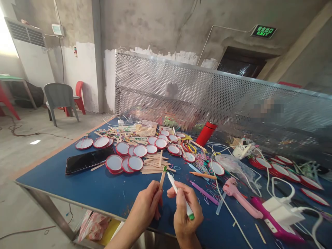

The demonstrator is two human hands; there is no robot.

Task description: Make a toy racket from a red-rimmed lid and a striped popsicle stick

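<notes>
My left hand (pixel 148 202) is closed round the lower part of a wooden craft stick (pixel 162 180), whose upper end is coloured green. Held in my right hand (pixel 187 211) is a white marker (pixel 173 182) with a green end; its tip points up and left, close to the stick's green end. Whether the tip touches the wood I cannot tell. Just beyond my hands lies a pile of plain craft sticks (pixel 153 163). Beside it are several red-rimmed round lids (pixel 135 163) with pale insides.
On the blue table (pixel 103 193) lie a black phone (pixel 89 160), an orange marker (pixel 202 175), a purple marker (pixel 204 192), a pink glue gun (pixel 242 199) and a power strip (pixel 275 223) with white cables. A red bottle (pixel 206 134) stands before a perforated metal screen (pixel 145 79). People sit behind it.
</notes>
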